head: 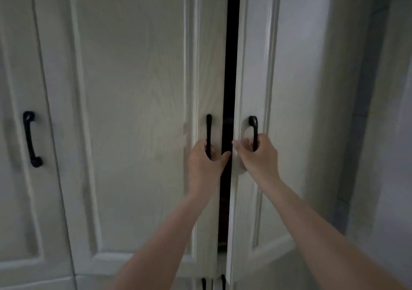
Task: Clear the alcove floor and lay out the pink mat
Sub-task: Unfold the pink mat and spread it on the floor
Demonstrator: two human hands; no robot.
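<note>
The left hand point(204, 158) curls round the black handle point(208, 133) of the middle cupboard door point(133, 111), and the right hand point(256, 153) grips the handle point(254, 131) of the door beside it point(252, 66), which stands slightly ajar with a dark gap point(231, 66) between them. The pink mat is not in sight, perhaps inside; a mat would likely be light and floppy, best taken by an edge or as a roll. No writing or labels can be read.

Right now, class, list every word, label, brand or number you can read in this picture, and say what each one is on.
None: no text shows anywhere.
The white cupboard doors are plain wood grain.
The black handles held by the left hand and right hand carry no markings.
The dark gap between the doors shows nothing legible.
</note>
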